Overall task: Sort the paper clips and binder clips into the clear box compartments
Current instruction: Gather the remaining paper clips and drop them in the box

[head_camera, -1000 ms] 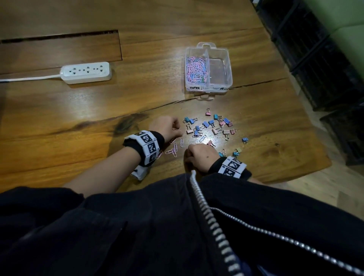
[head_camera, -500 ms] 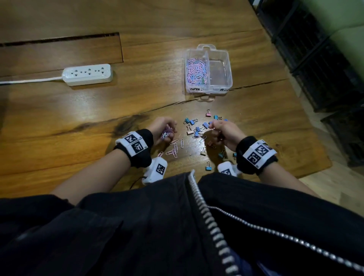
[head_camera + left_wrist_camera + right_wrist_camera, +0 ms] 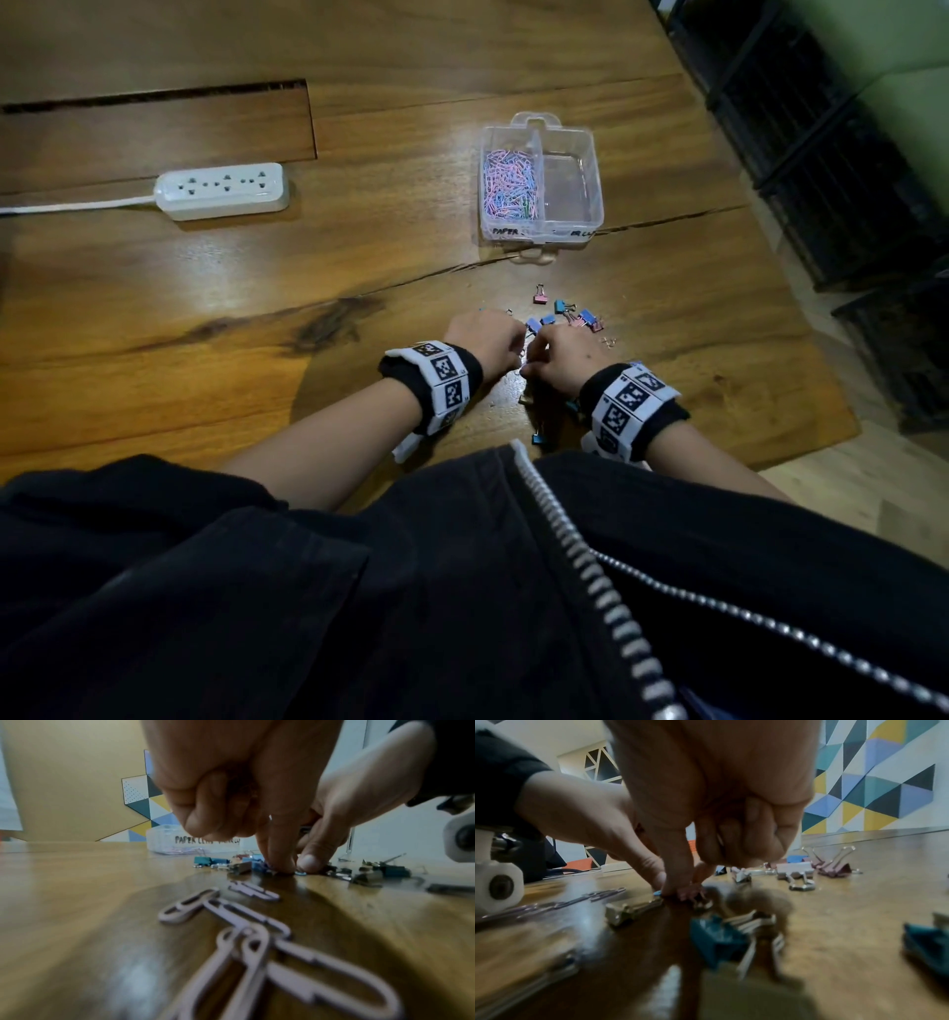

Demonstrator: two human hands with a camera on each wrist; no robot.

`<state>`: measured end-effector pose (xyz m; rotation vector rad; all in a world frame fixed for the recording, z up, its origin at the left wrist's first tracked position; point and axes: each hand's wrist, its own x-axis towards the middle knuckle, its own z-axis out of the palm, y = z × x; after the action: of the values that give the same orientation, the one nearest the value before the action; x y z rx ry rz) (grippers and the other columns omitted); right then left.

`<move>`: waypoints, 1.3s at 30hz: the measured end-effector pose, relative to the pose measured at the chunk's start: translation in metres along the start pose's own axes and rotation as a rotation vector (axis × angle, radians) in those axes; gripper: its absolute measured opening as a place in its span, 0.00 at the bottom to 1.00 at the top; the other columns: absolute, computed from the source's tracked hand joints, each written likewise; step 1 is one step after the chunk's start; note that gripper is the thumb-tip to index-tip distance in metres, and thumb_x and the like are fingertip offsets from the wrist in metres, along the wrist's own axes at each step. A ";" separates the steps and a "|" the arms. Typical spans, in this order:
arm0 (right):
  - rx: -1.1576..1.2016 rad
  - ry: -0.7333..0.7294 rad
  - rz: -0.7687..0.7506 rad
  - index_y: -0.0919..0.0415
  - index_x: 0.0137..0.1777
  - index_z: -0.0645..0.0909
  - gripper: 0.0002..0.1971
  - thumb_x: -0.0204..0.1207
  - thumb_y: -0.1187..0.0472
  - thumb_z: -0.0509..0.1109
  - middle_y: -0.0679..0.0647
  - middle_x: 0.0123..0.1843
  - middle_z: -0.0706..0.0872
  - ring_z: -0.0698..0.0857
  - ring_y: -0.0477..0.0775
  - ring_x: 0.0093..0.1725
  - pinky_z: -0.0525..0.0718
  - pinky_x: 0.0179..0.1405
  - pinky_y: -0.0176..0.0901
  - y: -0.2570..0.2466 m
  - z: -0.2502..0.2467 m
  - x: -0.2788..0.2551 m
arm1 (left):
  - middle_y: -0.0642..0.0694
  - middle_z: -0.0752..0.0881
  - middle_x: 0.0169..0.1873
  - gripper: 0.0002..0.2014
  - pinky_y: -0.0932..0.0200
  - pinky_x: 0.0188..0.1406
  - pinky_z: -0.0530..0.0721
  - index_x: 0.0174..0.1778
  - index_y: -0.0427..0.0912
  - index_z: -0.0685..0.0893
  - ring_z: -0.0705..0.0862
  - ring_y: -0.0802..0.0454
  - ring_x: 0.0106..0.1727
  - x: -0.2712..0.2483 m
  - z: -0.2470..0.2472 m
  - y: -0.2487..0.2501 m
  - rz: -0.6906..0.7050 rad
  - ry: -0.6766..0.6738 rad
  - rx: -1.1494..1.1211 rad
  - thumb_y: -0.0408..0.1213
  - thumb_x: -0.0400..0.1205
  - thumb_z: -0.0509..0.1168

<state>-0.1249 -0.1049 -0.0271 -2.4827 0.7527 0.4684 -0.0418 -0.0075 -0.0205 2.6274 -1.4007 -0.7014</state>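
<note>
The clear box (image 3: 591, 154) stands at the far middle of the table; its left compartment is full of pink and blue paper clips (image 3: 508, 180), its right one looks bare. Binder clips (image 3: 562, 307) lie scattered in front of it. My left hand (image 3: 488, 336) and right hand (image 3: 560, 349) meet among them, fingers curled. A small blue paper clip (image 3: 299, 872) lies on the wood, and both hands' fingertips come down on it, the left's (image 3: 279, 862) beside the right thumb (image 3: 308, 862). Whatever the curled fingers enclose is hidden. Pink paper clips (image 3: 231, 914) lie loose behind my left hand.
A white power strip (image 3: 221, 191) with its cable lies at the far left. The table's right edge (image 3: 801, 329) drops to the floor beside dark crates (image 3: 842, 169). A teal binder clip (image 3: 718, 939) and a pink one (image 3: 834, 869) lie near my right hand.
My right hand moved from the near table edge up into the binder clips, then left. The left hand lifted with some paper clips and shifted right. Both now touch at one spot.
</note>
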 end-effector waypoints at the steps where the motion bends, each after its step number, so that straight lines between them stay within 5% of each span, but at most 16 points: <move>1: -0.011 -0.034 -0.014 0.59 0.47 0.80 0.10 0.71 0.54 0.72 0.55 0.50 0.83 0.80 0.55 0.52 0.79 0.49 0.47 0.001 -0.002 0.001 | 0.45 0.84 0.52 0.08 0.57 0.43 0.76 0.51 0.45 0.82 0.82 0.46 0.56 0.001 0.001 0.000 0.003 -0.015 0.015 0.42 0.80 0.63; 4: -0.038 -0.122 -0.080 0.58 0.39 0.76 0.08 0.72 0.54 0.70 0.52 0.40 0.79 0.77 0.51 0.42 0.75 0.37 0.41 0.003 -0.006 0.002 | 0.46 0.82 0.43 0.06 0.55 0.44 0.78 0.44 0.44 0.80 0.83 0.45 0.50 0.002 0.001 -0.002 -0.009 -0.068 -0.079 0.40 0.81 0.60; 6: 0.055 -0.123 -0.112 0.56 0.32 0.71 0.11 0.74 0.58 0.67 0.49 0.33 0.76 0.75 0.48 0.35 0.72 0.32 0.38 0.004 -0.008 0.002 | 0.47 0.79 0.35 0.10 0.57 0.38 0.77 0.33 0.46 0.74 0.80 0.49 0.39 -0.001 -0.002 -0.006 -0.076 -0.093 -0.375 0.38 0.81 0.59; 9: 0.638 -0.079 -0.022 0.56 0.27 0.66 0.16 0.76 0.68 0.59 0.47 0.24 0.70 0.70 0.42 0.21 0.70 0.19 0.32 0.004 -0.014 -0.002 | 0.49 0.73 0.27 0.14 0.65 0.20 0.69 0.29 0.44 0.70 0.71 0.57 0.23 -0.013 -0.010 -0.026 -0.221 -0.138 -1.012 0.33 0.82 0.55; 13: 1.335 -0.268 0.050 0.55 0.26 0.61 0.15 0.74 0.69 0.49 0.44 0.12 0.63 0.59 0.43 0.11 0.57 0.12 0.24 -0.001 -0.014 -0.013 | 0.48 0.80 0.19 0.12 0.74 0.06 0.65 0.30 0.39 0.69 0.73 0.60 0.12 -0.036 -0.014 -0.063 -0.344 -0.171 -1.576 0.24 0.78 0.50; 15: 1.513 -0.342 0.066 0.56 0.25 0.62 0.15 0.73 0.68 0.48 0.44 0.11 0.62 0.60 0.44 0.10 0.58 0.10 0.25 -0.006 -0.008 -0.016 | 0.48 0.78 0.19 0.11 0.75 0.06 0.64 0.33 0.39 0.72 0.72 0.60 0.12 -0.045 -0.011 -0.075 -0.424 -0.138 -1.533 0.24 0.78 0.50; 18: 1.642 -0.383 0.112 0.56 0.23 0.62 0.16 0.71 0.69 0.48 0.44 0.11 0.61 0.59 0.44 0.10 0.57 0.09 0.27 -0.017 0.002 -0.018 | 0.50 0.73 0.24 0.11 0.70 0.13 0.66 0.32 0.44 0.75 0.71 0.60 0.16 -0.062 -0.007 -0.078 -0.423 -0.092 -0.982 0.36 0.81 0.61; 21: 1.579 -0.419 0.129 0.57 0.28 0.59 0.13 0.70 0.71 0.48 0.46 0.13 0.66 0.62 0.44 0.11 0.55 0.09 0.28 -0.024 0.004 -0.018 | 0.54 0.77 0.30 0.13 0.64 0.26 0.67 0.33 0.48 0.75 0.77 0.54 0.34 -0.079 0.001 -0.078 -0.344 -0.094 -0.344 0.49 0.73 0.71; 23: 1.509 -0.387 0.142 0.59 0.32 0.63 0.11 0.70 0.73 0.47 0.48 0.14 0.68 0.63 0.45 0.11 0.57 0.09 0.29 -0.026 0.003 -0.015 | 0.53 0.78 0.37 0.14 0.60 0.34 0.70 0.37 0.49 0.75 0.80 0.50 0.46 -0.086 0.010 -0.078 -0.310 -0.104 -0.139 0.52 0.72 0.71; 27: 1.353 -0.374 0.111 0.64 0.43 0.73 0.13 0.73 0.75 0.47 0.52 0.20 0.73 0.68 0.45 0.13 0.66 0.10 0.31 -0.029 -0.002 -0.011 | 0.51 0.80 0.39 0.10 0.58 0.41 0.72 0.37 0.47 0.76 0.81 0.48 0.47 -0.085 0.023 -0.081 -0.258 -0.142 -0.221 0.47 0.77 0.68; 32: 1.126 -0.285 0.126 0.62 0.32 0.75 0.16 0.71 0.75 0.49 0.54 0.29 0.76 0.69 0.48 0.24 0.64 0.22 0.36 -0.022 -0.012 -0.010 | 0.48 0.80 0.38 0.11 0.50 0.43 0.78 0.30 0.49 0.70 0.80 0.47 0.42 -0.084 0.026 -0.084 -0.195 -0.164 -0.216 0.40 0.79 0.62; 35: 0.843 -0.285 0.050 0.59 0.29 0.74 0.16 0.75 0.72 0.53 0.51 0.29 0.74 0.67 0.47 0.26 0.62 0.25 0.38 -0.020 -0.015 -0.019 | 0.45 0.77 0.31 0.15 0.57 0.37 0.73 0.26 0.46 0.69 0.74 0.49 0.33 -0.082 0.023 -0.083 -0.249 -0.091 -0.468 0.33 0.79 0.60; 37: 0.589 -0.389 -0.051 0.58 0.33 0.76 0.12 0.78 0.67 0.59 0.48 0.32 0.77 0.73 0.44 0.30 0.70 0.27 0.30 -0.022 -0.010 -0.031 | 0.41 0.73 0.25 0.17 0.65 0.20 0.70 0.23 0.42 0.69 0.69 0.50 0.23 -0.078 0.020 -0.083 -0.351 -0.076 -0.865 0.26 0.78 0.56; 39: 0.412 -0.497 -0.160 0.59 0.44 0.80 0.03 0.73 0.67 0.67 0.50 0.41 0.82 0.80 0.45 0.41 0.79 0.42 0.30 -0.023 0.001 -0.039 | 0.40 0.70 0.23 0.17 0.74 0.09 0.60 0.21 0.38 0.66 0.65 0.53 0.14 -0.074 0.019 -0.084 -0.431 -0.060 -1.233 0.19 0.74 0.51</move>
<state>-0.1423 -0.0710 -0.0014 -1.9117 0.3952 0.7475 -0.0211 0.1031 -0.0341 1.8232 -0.1489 -1.1699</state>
